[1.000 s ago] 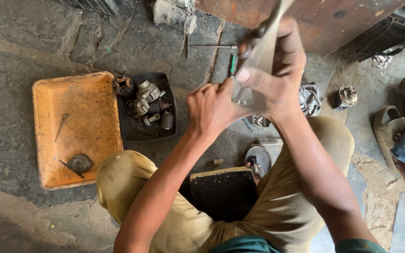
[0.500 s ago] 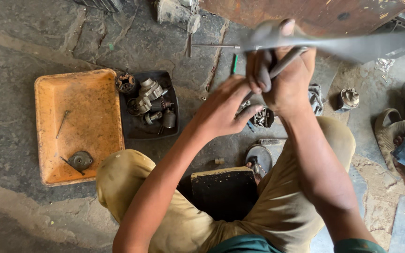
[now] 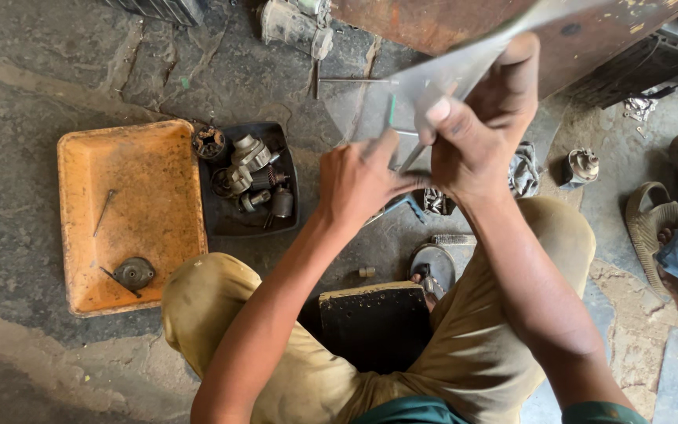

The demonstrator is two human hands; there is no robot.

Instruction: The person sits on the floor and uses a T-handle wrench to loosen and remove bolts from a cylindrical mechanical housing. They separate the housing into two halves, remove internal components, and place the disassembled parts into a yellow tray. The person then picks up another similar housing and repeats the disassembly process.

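Grey sheet metal (image 3: 449, 74), thin and a little blurred, is being held up in front of the person, above the knees. The right hand (image 3: 480, 133) is closing its fingers around the lower edge, thumb on top, probably for keeping it steady. The left hand (image 3: 362, 180) is pinching a thin rod-like tool (image 3: 412, 157) against it. Below, the cracked stone floor (image 3: 64, 71) is carrying an orange tray (image 3: 151, 165) and a black tray (image 3: 212, 224) with motor parts.
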